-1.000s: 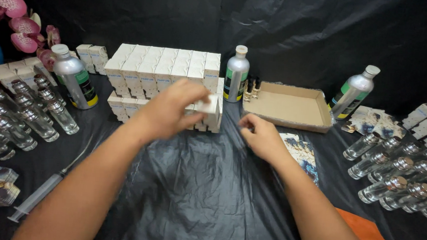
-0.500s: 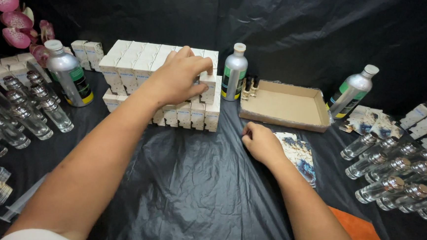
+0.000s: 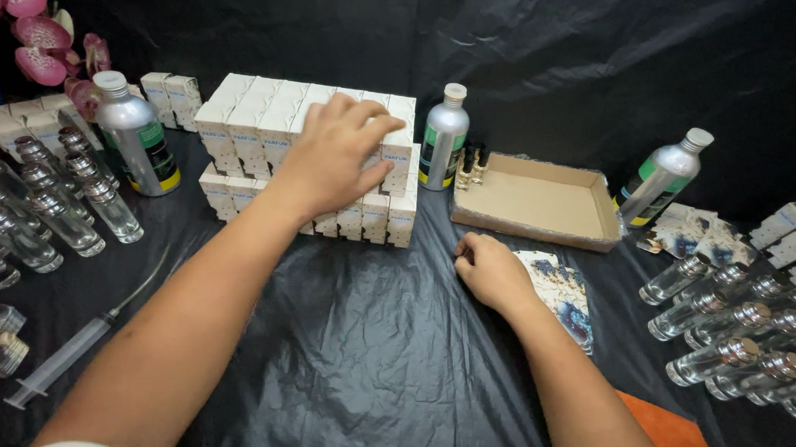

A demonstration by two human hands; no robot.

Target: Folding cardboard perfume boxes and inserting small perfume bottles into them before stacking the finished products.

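Head view: the left hand [image 3: 328, 159] reaches forward over a stack of small white boxes [image 3: 266, 119], fingers spread and laid flat against the upper row at its right end — pressing on the boxes, not closed around any one of them. The stack stands in two tiers on the black plastic sheet [image 3: 362, 359] that covers the counter, the lower tier set just in front of the upper one.

The right hand [image 3: 492, 273] rests on the sheet nearer the person, curled loosely with fingers drawn in; whether it holds anything, I cannot tell. Just beside it, to the right, lies a pile of flat printed cards [image 3: 567, 294].

Behind that hand sits a shallow cardboard tray [image 3: 538, 200], with a silver bottle [image 3: 443, 136] at its left corner — close to the boxes' right end. Another silver bottle [image 3: 138, 134] stands left of the stack. Clear glass vials [image 3: 741, 332] lie in rows at the right, and a syringe [image 3: 67, 360] lies at the lower left.
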